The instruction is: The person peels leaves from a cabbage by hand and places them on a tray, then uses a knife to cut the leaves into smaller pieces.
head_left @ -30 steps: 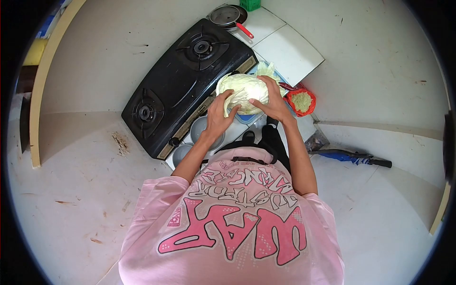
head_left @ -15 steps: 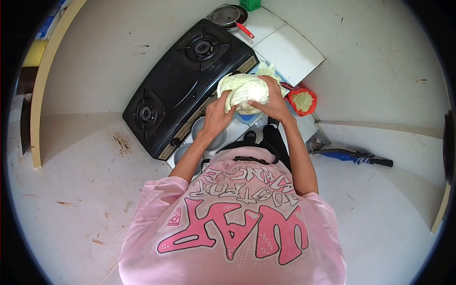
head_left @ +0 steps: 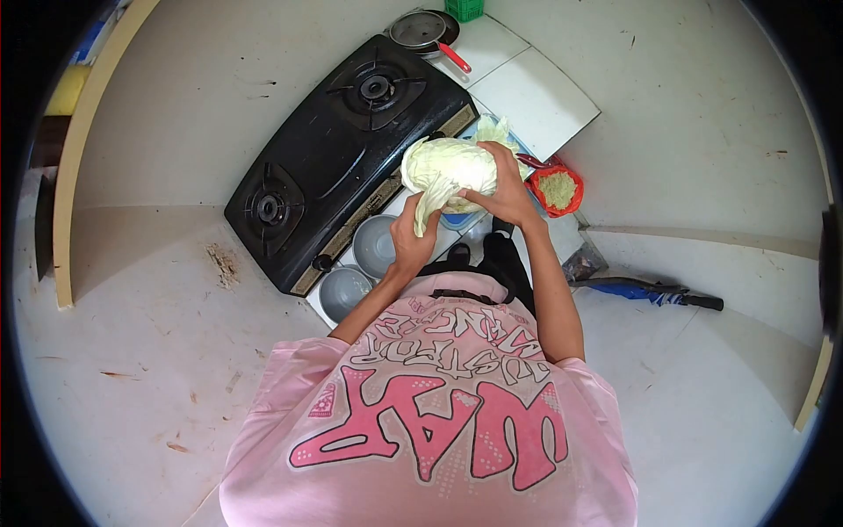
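Note:
A pale green cabbage head is held up over a blue tray. My right hand grips its right side, thumb across the near face. A loosened cabbage leaf hangs off the near left of the head, and my left hand is closed on its edge. Other loose leaves lie in the tray behind the head. Part of the tray is hidden by the cabbage and my hands. A knife's dark red handle shows just right of the cabbage.
A black two-burner stove stands left of the cabbage. Two grey bowls sit on the counter's near edge. A red bag of green shreds is at the right. A red-handled strainer rests at the back, near a green basket.
My left hand has drawn down and toward me, peeling a leaf partly away from the head. My right hand keeps its hold on the cabbage.

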{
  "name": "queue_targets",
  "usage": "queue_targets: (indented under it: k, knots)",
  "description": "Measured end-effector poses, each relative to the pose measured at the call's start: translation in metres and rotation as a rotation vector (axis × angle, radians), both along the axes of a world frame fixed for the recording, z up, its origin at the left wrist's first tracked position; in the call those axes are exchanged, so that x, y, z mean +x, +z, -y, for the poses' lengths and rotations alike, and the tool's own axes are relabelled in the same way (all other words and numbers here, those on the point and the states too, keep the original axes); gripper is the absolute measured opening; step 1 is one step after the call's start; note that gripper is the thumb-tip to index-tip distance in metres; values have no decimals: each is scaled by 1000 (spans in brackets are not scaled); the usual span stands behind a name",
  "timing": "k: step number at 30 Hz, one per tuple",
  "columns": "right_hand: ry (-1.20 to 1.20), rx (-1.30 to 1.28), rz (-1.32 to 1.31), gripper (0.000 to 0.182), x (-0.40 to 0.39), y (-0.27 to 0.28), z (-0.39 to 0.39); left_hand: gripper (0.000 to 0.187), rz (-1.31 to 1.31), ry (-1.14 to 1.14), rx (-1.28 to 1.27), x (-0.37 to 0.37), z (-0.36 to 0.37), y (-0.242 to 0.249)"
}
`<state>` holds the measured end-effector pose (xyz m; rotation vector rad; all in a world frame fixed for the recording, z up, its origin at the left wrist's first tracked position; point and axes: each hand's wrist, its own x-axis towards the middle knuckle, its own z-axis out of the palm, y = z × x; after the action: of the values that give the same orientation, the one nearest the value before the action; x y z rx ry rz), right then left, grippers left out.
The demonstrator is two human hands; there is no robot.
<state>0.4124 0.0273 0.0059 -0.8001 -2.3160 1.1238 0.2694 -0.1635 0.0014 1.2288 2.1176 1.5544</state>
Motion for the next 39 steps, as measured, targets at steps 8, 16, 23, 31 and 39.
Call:
queue_targets:
  k: [8,16,23,31,39]
  knots:
    - [16,-29,49,97,-1,6,-2,32,172,-72,-71,-15,-20,25]
    - [-34,24,2,92,-3,5,0,29,172,-52,-87,-11,-29,26]
    - [-41,75,-47,90,-4,-5,-2,24,-163,-90,103,1,-17,2]
    - [-49,5,-49,91,-2,-3,-6,31,-378,-325,172,-9,5,-4]
    - [-51,74,-45,93,-5,-6,-3,55,-202,-118,24,-31,-18,1]
